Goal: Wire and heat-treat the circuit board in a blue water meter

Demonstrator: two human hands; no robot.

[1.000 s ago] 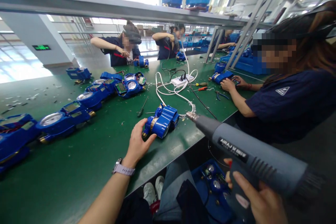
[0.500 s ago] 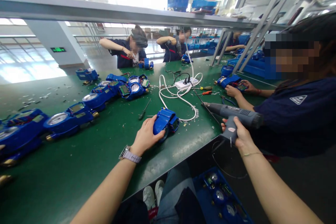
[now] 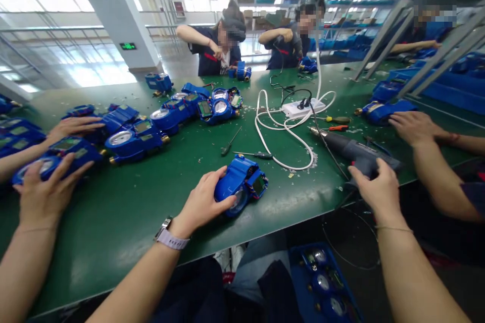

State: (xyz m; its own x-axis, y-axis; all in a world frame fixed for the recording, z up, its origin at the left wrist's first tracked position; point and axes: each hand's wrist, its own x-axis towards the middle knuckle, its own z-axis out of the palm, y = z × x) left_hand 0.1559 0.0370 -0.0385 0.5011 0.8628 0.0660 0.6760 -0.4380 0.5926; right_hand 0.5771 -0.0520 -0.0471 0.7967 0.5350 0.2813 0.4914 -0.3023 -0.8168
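A blue water meter (image 3: pixel 235 177) with a round dial and a small display box rests on the green bench in front of me. My left hand (image 3: pixel 202 199) is closed on its near left side, thumb by the dial. A dark grey heat gun (image 3: pixel 341 145) lies on the bench to the right, its nozzle pointing left and away. My right hand (image 3: pixel 379 189) is at the gun's handle with thumb and forefinger spread apart; its other fingers are partly hidden. Just behind the meter lies a screwdriver (image 3: pixel 261 155), and another screwdriver (image 3: pixel 227 149) is near it.
A white power strip (image 3: pixel 303 107) with looped cable lies beyond. Several water meters (image 3: pixel 132 139) line the left, where a co-worker's hands (image 3: pixel 47 192) touch some. Another co-worker's hands (image 3: pixel 415 128) are at the right. A blue crate (image 3: pixel 293 275) of meters sits below the bench edge.
The heat gun has come down onto the bench, and my right hand has loosened around its handle. My left hand stays on the meter. A co-worker's hands have come in at left.
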